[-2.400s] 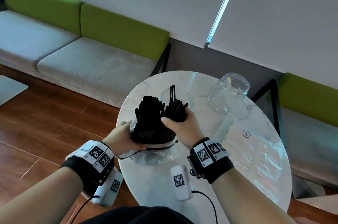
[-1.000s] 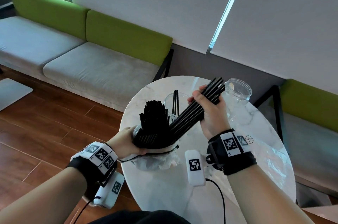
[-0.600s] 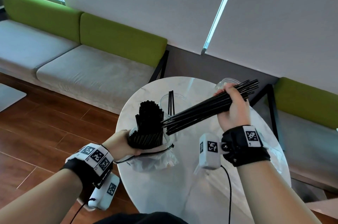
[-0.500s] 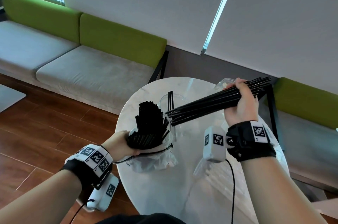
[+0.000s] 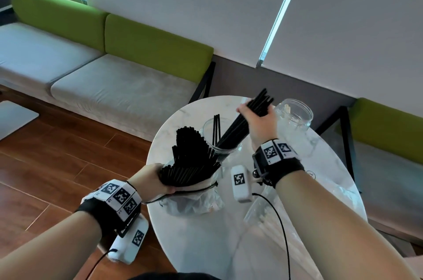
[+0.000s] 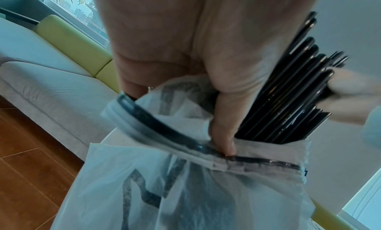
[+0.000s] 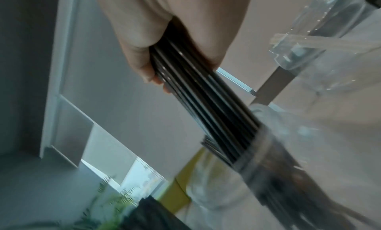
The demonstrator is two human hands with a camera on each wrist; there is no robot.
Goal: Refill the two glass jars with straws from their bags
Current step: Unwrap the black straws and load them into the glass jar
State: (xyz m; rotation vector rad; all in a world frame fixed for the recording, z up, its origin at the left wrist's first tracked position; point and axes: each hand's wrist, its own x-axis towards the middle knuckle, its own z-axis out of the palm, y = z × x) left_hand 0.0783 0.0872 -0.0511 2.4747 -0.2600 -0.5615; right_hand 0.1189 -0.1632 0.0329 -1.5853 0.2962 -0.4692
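My right hand grips a bundle of black straws near its top; the lower ends reach into the near glass jar, which holds a few black straws. In the right wrist view the bundle enters the jar mouth. My left hand holds the large bunch of black straws together with the white plastic bag at the table's left edge. The left wrist view shows the thumb pressing the bag against those straws. A second glass jar stands at the back right.
The round white marble table carries a clear bag of pale straws at the front right. A grey and green bench runs behind, with wood floor to the left.
My right hand pulled a bundle of black straws out of the bag, swung it up and right, then tipped it upright and lowered its ends into the near jar. The left hand stayed.
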